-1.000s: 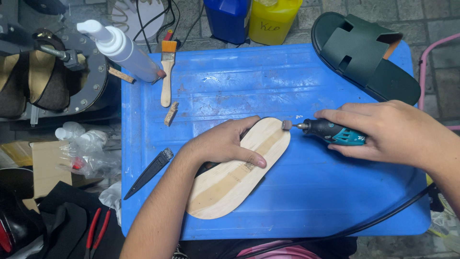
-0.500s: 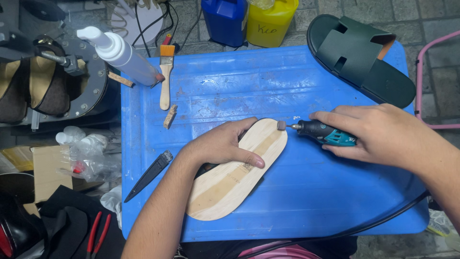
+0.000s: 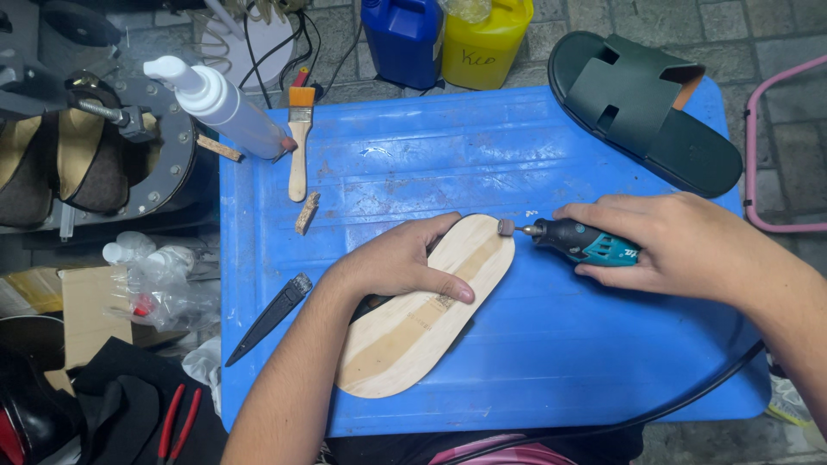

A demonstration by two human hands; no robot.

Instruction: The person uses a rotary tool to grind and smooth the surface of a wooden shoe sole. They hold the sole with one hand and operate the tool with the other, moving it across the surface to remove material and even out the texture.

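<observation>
Pale wood insole (image 3: 422, 314) lies slantwise on the blue table (image 3: 534, 362), toe toward one o'clock. The left hand (image 3: 396, 258) presses flat on it, fingers spread and touching the wood. At three o'clock the right hand (image 3: 689, 245) is wrapped tight around a teal rotary tool (image 3: 573, 241), its bit at the insole's tip. A green sandal (image 3: 646, 108) sits at one o'clock, a brush (image 3: 299, 142) at eleven.

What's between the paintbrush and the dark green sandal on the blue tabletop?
Nothing: in the head view, the stretch of blue tabletop between the paintbrush and the dark green sandal is bare, only scuffed and smeared. The hands work nearer the camera.
</observation>
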